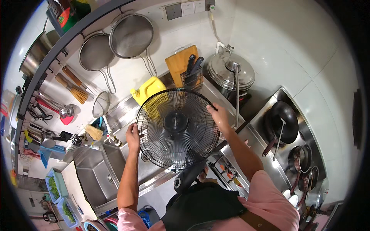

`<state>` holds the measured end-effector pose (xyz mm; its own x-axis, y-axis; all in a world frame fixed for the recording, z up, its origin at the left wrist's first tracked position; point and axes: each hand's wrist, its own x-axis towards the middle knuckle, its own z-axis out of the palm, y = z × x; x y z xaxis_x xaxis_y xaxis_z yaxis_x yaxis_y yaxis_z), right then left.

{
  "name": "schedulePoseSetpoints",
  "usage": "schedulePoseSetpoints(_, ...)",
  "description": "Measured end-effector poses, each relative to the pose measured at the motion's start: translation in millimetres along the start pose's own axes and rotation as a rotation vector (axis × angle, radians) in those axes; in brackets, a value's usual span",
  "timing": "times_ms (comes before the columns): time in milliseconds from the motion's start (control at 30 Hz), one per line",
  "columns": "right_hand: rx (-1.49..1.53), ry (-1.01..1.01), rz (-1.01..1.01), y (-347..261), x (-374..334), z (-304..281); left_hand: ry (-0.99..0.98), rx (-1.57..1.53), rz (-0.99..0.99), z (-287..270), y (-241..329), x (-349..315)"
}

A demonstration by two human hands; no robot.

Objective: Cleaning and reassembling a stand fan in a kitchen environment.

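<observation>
A black electric fan (176, 122) with a round wire guard is between my hands, over the sink counter. My left hand (133, 135) is closed on the left rim of the guard. Higher up on the opposite side, my right hand (220, 116) grips the rim, its thumb near the wires. Below the guard, the fan's dark neck and a round knob (177, 182) point toward my body. Behind the fan stands a yellow jug (151, 89), partly covered by the guard.
To the left is a steel double sink (92, 177) with a tap (112, 139). A knife rack (192, 77), cutting board (181, 61) and large lidded pot (231, 71) line the back. A wok (284, 121) sits at right. Strainers (131, 35) hang on the wall.
</observation>
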<state>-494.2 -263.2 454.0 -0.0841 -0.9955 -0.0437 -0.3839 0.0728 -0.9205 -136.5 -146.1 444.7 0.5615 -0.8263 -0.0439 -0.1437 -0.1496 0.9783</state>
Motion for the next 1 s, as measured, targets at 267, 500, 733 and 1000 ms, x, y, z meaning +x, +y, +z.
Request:
schedulePoseSetpoints(267,-0.05,-0.03,0.026,1.8,8.4,1.3,0.056,0.17,0.077,3.6,-26.7,12.4)
schedulePoseSetpoints(500,-0.075,0.01,-0.014,15.3,17.9,-1.3,0.025,0.139,0.032,11.8,-13.8,11.0)
schedulePoseSetpoints(733,0.011,-0.352,-0.06,-22.1,48.8,-6.9,-0.002,-0.128,-0.156,-8.3,-5.2,-4.3)
schedulePoseSetpoints(1000,0.09,-0.564,0.016,-31.0,99.4,-10.2,-0.116,-0.613,-0.574,-5.3,23.1,-37.9)
